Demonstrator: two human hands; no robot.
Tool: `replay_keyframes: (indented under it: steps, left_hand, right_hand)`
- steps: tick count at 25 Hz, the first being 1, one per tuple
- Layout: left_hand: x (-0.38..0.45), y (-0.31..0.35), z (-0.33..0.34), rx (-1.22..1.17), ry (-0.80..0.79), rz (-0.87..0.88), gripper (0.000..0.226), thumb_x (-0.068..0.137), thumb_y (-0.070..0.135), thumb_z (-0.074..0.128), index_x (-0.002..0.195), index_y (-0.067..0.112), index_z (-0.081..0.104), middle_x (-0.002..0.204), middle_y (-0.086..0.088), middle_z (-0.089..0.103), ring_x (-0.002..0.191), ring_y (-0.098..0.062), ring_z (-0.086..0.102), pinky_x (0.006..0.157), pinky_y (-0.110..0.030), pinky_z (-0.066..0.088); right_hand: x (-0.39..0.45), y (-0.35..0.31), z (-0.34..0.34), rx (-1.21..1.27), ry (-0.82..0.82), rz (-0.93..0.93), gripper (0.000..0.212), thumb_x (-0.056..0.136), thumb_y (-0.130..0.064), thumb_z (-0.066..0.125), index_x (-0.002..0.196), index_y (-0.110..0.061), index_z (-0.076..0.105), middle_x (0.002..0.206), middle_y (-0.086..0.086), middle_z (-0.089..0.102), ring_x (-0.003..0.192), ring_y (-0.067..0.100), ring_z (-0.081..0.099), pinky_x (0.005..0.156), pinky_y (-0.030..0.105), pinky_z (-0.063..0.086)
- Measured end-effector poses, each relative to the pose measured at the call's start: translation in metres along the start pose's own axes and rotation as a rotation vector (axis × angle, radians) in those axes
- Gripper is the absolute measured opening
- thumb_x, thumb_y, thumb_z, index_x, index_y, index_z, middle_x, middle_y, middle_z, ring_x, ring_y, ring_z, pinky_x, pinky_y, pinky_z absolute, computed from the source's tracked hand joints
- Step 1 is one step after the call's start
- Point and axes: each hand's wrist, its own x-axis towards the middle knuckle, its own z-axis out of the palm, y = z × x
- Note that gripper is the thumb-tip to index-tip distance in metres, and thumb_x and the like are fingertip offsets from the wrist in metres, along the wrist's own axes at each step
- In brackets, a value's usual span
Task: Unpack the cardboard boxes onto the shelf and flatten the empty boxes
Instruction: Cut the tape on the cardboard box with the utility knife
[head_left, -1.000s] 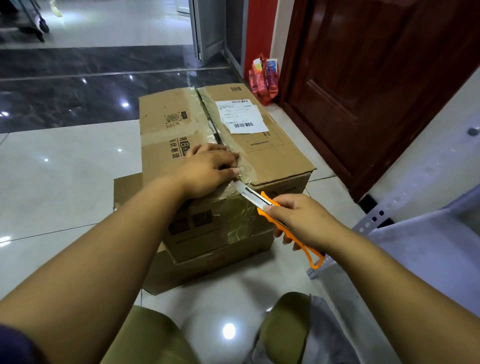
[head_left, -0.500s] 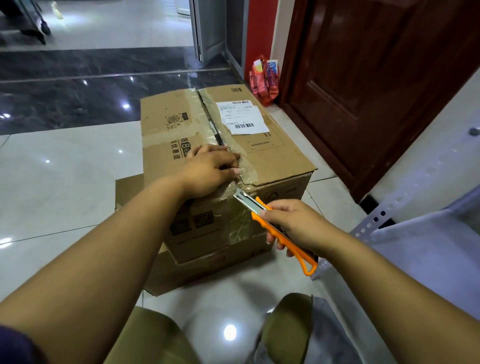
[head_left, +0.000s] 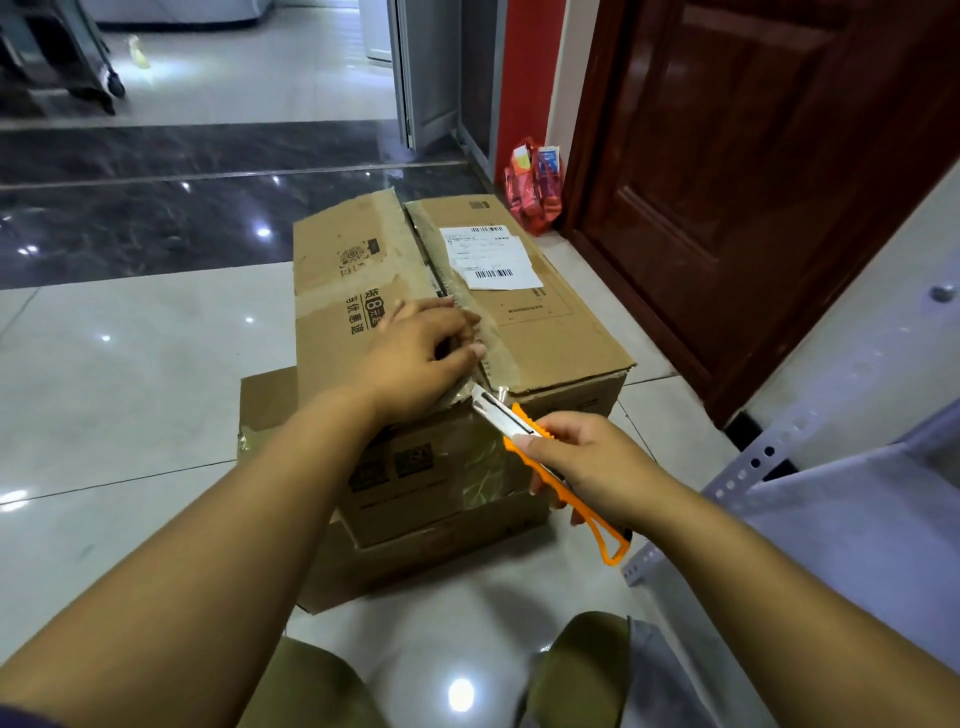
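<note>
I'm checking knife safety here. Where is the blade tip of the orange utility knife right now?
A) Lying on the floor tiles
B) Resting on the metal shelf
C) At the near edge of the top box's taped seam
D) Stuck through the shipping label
C: the right hand holds the orange utility knife with its blade at the near edge of the top box, beside the left hand.

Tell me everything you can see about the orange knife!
The orange knife is a box cutter with a plastic-looking orange handle that ends in a loop, and a silvery metal blade holder at the front. The right hand grips the handle. The knife slants up and to the left, and its tip meets the clear tape at the near top edge of the upper cardboard box, close to the left hand resting on the box.
</note>
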Motion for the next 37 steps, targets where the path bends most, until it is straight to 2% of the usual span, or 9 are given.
replay_keyframes:
  steps: [5, 8, 12, 17, 20, 25, 27, 31, 37]
  left_hand:
    - [-0.02, 0.011, -0.033, 0.063, 0.17, 0.092, 0.041, 0.078, 0.068, 0.048, 0.094, 0.031, 0.05, 0.124, 0.005, 0.055, 0.128, -0.017, 0.041, 0.105, -0.039, 0.037]
    - [-0.036, 0.014, -0.051, 0.299, 0.32, 0.204, 0.037, 0.083, 0.043, 0.058, 0.108, 0.016, 0.062, 0.122, -0.003, 0.06, 0.132, -0.025, 0.041, 0.105, -0.043, 0.039]
    - [-0.061, 0.009, -0.068, 0.746, 0.467, 0.398, 0.013, 0.084, 0.005, 0.062, 0.094, 0.007, 0.07, 0.108, -0.016, 0.068, 0.118, -0.036, 0.057, 0.107, -0.055, 0.035]
    - [-0.103, 0.003, -0.093, 1.017, 0.369, -0.039, 0.025, 0.07, 0.013, 0.075, 0.095, 0.008, 0.073, 0.136, -0.019, 0.053, 0.136, -0.046, 0.031, 0.109, -0.069, 0.002]
    - [-0.121, 0.001, -0.096, 1.113, 0.24, -0.402, 0.022, 0.085, 0.032, 0.063, 0.102, 0.022, 0.072, 0.145, -0.009, 0.045, 0.142, -0.039, 0.021, 0.106, -0.067, -0.014]
    - [-0.131, -0.016, -0.082, 0.934, 0.012, -0.655, 0.04, 0.099, 0.048, 0.029, 0.107, 0.028, 0.064, 0.108, 0.004, 0.063, 0.111, -0.023, 0.054, 0.106, -0.054, 0.024]
    - [-0.127, -0.018, -0.068, 0.781, -0.041, -0.673, 0.046, 0.099, 0.052, 0.024, 0.106, 0.026, 0.061, 0.105, 0.001, 0.064, 0.102, -0.023, 0.058, 0.085, -0.036, 0.041]
    - [-0.114, -0.017, -0.039, 0.432, 0.011, -0.655, 0.045, 0.097, 0.055, 0.029, 0.096, 0.02, 0.057, 0.089, -0.002, 0.061, 0.084, -0.024, 0.059, 0.063, -0.03, 0.042]
    - [-0.098, -0.021, -0.018, 0.332, 0.088, -0.663, 0.038, 0.1, 0.042, 0.035, 0.112, 0.009, 0.051, 0.099, -0.012, 0.065, 0.086, -0.03, 0.062, 0.071, -0.037, 0.053]
  right_hand:
    - [0.006, -0.01, -0.006, -0.028, 0.167, -0.076, 0.018, 0.093, -0.039, 0.057, 0.093, -0.023, 0.064, 0.073, 0.001, 0.068, 0.061, 0.013, 0.062, 0.049, 0.025, 0.048]
    - [0.014, -0.02, -0.005, -0.053, 0.209, -0.123, 0.014, 0.092, -0.041, 0.058, 0.091, -0.028, 0.063, 0.074, 0.0, 0.068, 0.063, 0.015, 0.064, 0.05, 0.027, 0.049]
    - [0.022, -0.037, -0.001, -0.129, 0.259, -0.229, 0.014, 0.092, -0.041, 0.059, 0.087, -0.028, 0.063, 0.073, 0.003, 0.065, 0.067, 0.022, 0.064, 0.059, 0.037, 0.053]
    - [0.033, -0.052, 0.008, -0.248, 0.283, -0.309, 0.017, 0.091, -0.045, 0.059, 0.089, -0.027, 0.062, 0.071, -0.003, 0.064, 0.066, 0.017, 0.061, 0.059, 0.032, 0.048]
    - [0.037, -0.053, 0.012, -0.299, 0.26, -0.313, 0.018, 0.092, -0.045, 0.058, 0.092, -0.028, 0.061, 0.073, -0.003, 0.063, 0.068, 0.017, 0.06, 0.058, 0.03, 0.045]
    - [0.042, -0.051, 0.022, -0.352, 0.256, -0.299, 0.022, 0.092, -0.046, 0.058, 0.09, -0.025, 0.061, 0.069, 0.0, 0.058, 0.065, 0.019, 0.057, 0.059, 0.032, 0.044]
    - [0.045, -0.048, 0.022, -0.36, 0.254, -0.286, 0.022, 0.092, -0.046, 0.057, 0.092, -0.025, 0.061, 0.071, 0.0, 0.059, 0.065, 0.018, 0.057, 0.058, 0.031, 0.045]
    - [0.045, -0.04, 0.02, -0.359, 0.261, -0.263, 0.034, 0.092, -0.047, 0.056, 0.117, -0.025, 0.057, 0.092, -0.004, 0.06, 0.076, 0.012, 0.056, 0.055, 0.024, 0.04]
    - [0.038, -0.031, 0.014, -0.318, 0.214, -0.272, 0.03, 0.093, -0.041, 0.058, 0.118, -0.026, 0.055, 0.09, -0.007, 0.057, 0.078, 0.008, 0.055, 0.058, 0.022, 0.038]
